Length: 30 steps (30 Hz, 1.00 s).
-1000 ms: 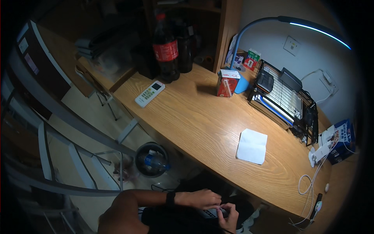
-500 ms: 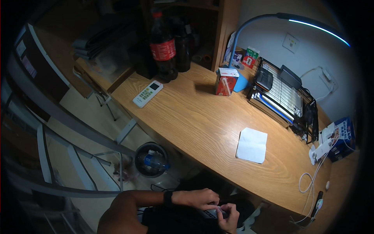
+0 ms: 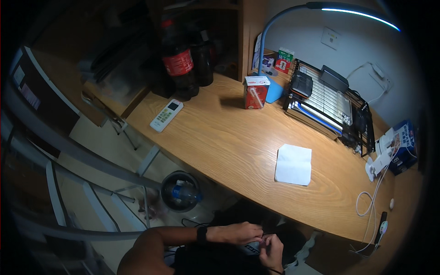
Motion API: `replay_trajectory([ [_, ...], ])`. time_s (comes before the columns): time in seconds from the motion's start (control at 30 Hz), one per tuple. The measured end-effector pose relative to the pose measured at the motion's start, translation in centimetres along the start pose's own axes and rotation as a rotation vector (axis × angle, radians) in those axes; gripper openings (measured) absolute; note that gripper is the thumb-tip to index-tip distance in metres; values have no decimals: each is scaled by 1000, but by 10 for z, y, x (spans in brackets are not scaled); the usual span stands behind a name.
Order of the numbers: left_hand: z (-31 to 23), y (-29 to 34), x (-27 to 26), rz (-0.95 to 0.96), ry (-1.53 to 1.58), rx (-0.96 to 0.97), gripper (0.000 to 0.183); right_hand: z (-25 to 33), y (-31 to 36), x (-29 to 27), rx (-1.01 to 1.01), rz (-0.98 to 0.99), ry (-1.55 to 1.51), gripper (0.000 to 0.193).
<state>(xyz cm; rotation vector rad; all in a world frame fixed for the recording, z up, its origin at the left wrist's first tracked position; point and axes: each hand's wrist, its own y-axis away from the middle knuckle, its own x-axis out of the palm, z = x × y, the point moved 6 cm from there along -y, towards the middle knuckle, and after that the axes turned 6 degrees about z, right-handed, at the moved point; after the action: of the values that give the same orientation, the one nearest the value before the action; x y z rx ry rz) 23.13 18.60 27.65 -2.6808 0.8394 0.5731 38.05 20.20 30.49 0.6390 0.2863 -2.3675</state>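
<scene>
My left hand [image 3: 242, 233], with a dark band on its wrist, is closed low in front of me, its fingertips meeting those of my right hand [image 3: 273, 251]. The right hand's fingers are curled in a pinch too. Whatever sits between the fingertips is hidden or too small to name. Both hands are over my lap, below the near edge of the wooden desk [image 3: 220, 158]. On the desk beyond them lies a folded white paper sheet [image 3: 294, 165], the nearest desk item, which neither hand touches.
On the desk stand a red drink carton [image 3: 255, 94], a cola bottle [image 3: 178, 68], a white remote control [image 3: 167, 116] and a black wire rack [image 3: 316, 110]. A lit lamp [image 3: 360, 14] arches above. White cables [image 3: 373, 201] trail at right. A bin [image 3: 167, 201] and ladder [image 3: 98, 206] are at left.
The view has tilted slightly, so the desk items appear shifted. My hands remain together at the fingertips, with the right hand's fingers a little more upright.
</scene>
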Motion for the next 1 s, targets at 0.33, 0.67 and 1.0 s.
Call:
replay_trajectory([
  [0.33, -1, 7, -13, 29, 8, -74, 24, 20, -6, -8, 72, 4, -27, 17],
  [0.67, -5, -2, 10, 75, -9, -104, 21, -8, 11, -7, 239, -106, -178, 26],
  [1.0, -3, 0, -23, 2, 44, -265, 20, -14, -2, -9, 161, -90, -191, 25],
])
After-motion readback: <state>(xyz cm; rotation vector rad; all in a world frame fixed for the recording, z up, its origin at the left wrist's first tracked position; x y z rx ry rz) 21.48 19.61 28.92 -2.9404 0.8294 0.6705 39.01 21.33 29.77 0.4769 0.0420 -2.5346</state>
